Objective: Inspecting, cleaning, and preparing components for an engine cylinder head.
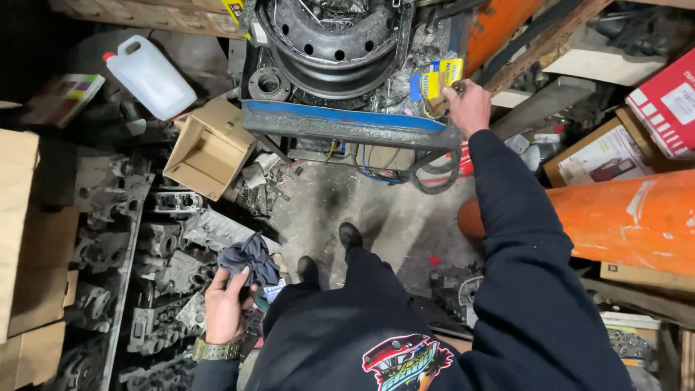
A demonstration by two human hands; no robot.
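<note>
My left hand [226, 304] is low at my left side and grips a crumpled dark grey rag [250, 258]; a metal watch sits on that wrist. My right hand [469, 106] reaches forward to the blue-edged metal cart [347, 123] and closes on a small brownish object [436, 107] beside a yellow and blue can [434, 81]. The cart holds a black steel wheel rim [329, 43] and loose metal parts. My black shoes [329, 253] stand on the stained concrete floor.
Grey engine cylinder heads [156, 289] lie in rows on the left. An open cardboard box [210, 148] and a white plastic jug [150, 76] sit behind them. An orange cylinder [615, 221] and red and brown boxes [651, 116] crowd the right.
</note>
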